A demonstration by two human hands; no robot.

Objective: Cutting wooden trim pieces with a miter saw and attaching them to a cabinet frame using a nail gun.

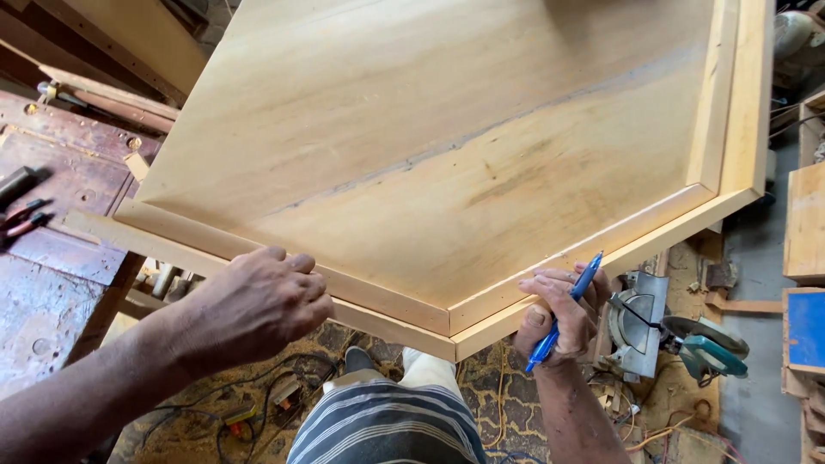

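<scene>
On the far left sits an old red-brown workbench (51,258) with red-handled pliers (21,219) lying on it. A big pale wooden panel (430,146) rests partly on that bench and sticks out toward the person, corner first. A raised wooden trim (378,296) runs along its edges and meets at that near corner.

The left hand (253,305) lies on the left edge of the panel. Its fingers are curled and close together, pressing down on the trim. The corner is to the right of this hand.

The right hand (559,318) grips the right edge, just past the corner, with the thumb under the wood and the fingers bent over the top. It also pinches a blue pen (563,314). The pen points up and to the right, slanting across the edge. This hand is a bit nearer the corner.

Below are sawdust, cables and a striped shirt (387,430). To the right a miter saw (679,331) sits on the floor, with wooden boxes (806,223) beyond it.
</scene>
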